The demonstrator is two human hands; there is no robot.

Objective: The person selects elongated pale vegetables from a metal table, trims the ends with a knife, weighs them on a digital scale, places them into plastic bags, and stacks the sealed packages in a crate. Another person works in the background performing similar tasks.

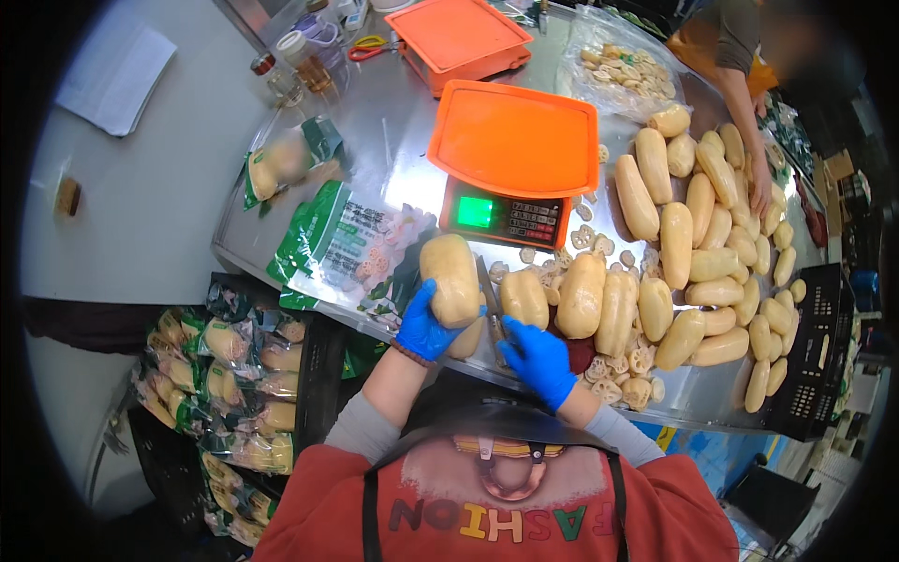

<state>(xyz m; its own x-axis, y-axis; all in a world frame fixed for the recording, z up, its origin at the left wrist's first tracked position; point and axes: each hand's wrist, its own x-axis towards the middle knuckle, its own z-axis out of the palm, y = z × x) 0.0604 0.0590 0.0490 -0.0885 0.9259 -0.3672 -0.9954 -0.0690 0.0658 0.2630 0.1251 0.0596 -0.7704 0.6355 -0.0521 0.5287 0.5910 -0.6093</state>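
My left hand (423, 328), in a blue glove, is closed round the lower end of a thick, pale lotus root (450, 279) and holds it upright over the table's near edge. Just right of it, a knife (488, 298) shows its narrow dark blade. My right hand (539, 362), also gloved in blue, has its fingers curled at the knife's near end; the handle is mostly hidden. A short lotus root (523, 298) lies directly beyond my right fingers. Under my left hand, another pale piece (466, 341) partly shows.
An orange scale (513, 140) with a lit display stands ahead. Printed green bags (351, 245) lie left of it. Many lotus roots (676, 245) and cut slices cover the right side, where another person's arm (749, 131) reaches in. Packed bags (225, 384) fill crates at lower left.
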